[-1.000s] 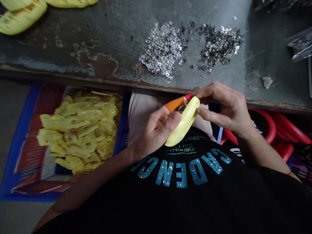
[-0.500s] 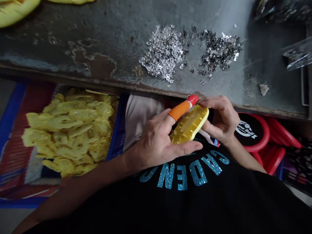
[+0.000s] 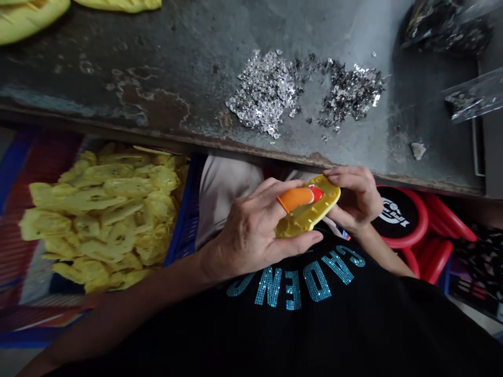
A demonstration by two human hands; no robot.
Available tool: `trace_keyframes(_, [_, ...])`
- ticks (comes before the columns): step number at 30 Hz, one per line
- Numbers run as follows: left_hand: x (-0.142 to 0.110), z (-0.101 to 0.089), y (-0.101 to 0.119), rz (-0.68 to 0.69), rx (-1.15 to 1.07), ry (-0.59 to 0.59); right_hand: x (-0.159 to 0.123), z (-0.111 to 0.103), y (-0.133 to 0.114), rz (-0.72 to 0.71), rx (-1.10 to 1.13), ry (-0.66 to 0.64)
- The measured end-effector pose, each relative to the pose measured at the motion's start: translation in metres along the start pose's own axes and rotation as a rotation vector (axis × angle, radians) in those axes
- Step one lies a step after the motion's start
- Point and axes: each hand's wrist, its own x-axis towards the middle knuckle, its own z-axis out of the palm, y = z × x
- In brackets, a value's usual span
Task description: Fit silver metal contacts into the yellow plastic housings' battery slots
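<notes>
Shirt writing: on my black shirt (image 3: 275, 335), glittering blue letters (image 3: 293, 296) read CADEN and one more C, which is partly covered.
Round label: the red-rimmed disc (image 3: 387, 212) has white writing; I cannot read it surely.
Worktop edge: the yellow shell (image 3: 308, 215) is over my lap, just beside the worn edge of the worktop (image 3: 204, 68).
Open room: left of the silvery metal pieces (image 3: 265, 94) is a wide bare surface; under it, the blue crate (image 3: 183, 222) with yellow parts (image 3: 113, 204) stands near my left arm.
Left hand: my left hand (image 3: 251, 225) is curved about the shell's near end, index finger in an orange-red cover (image 3: 296, 199) on its inner face, thumb stretched along the rim; lower fingers hidden.
Right hand: my right hand (image 3: 357, 199) is nearly closed, pinching the far end.
</notes>
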Motion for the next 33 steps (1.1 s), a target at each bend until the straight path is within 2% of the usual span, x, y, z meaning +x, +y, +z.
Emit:
trace_keyframes(3, [-0.001,-0.001,0.000,-0.045,0.023,-0.026,0.002,0.001,-0.001,-0.013,0.015,0.005])
trace_keyframes(9, [0.000,-0.002,0.000,-0.039,0.070,0.043,0.008,0.000,-0.001,-0.050,0.028,-0.005])
trace_keyframes(13, [-0.001,-0.004,0.001,-0.138,0.008,-0.028,0.009,0.000,-0.001,-0.061,0.059,-0.014])
trace_keyframes(19, [0.004,-0.004,-0.009,0.013,-0.055,-0.032,0.010,-0.001,0.001,-0.074,0.001,-0.021])
trace_keyframes(23, [0.006,-0.001,-0.011,0.026,-0.041,-0.023,0.006,-0.001,0.005,-0.062,-0.020,-0.031])
trace_keyframes(27, [0.003,-0.007,-0.011,-0.094,-0.080,-0.071,0.005,-0.001,0.008,-0.047,0.007,-0.011])
trace_keyframes(29, [0.001,-0.015,-0.011,-0.183,-0.208,-0.131,0.008,-0.002,0.005,0.027,0.066,0.007])
trace_keyframes(30, [0.000,-0.021,-0.012,-0.220,-0.285,-0.163,0.011,-0.002,0.003,0.119,0.118,0.011])
trace_keyframes(31, [0.000,-0.027,-0.014,-0.249,-0.331,-0.181,0.013,-0.001,0.000,0.259,0.191,0.013])
trace_keyframes(33, [0.000,-0.040,-0.019,-0.237,-0.274,-0.183,0.015,0.003,-0.005,0.622,0.408,0.003])
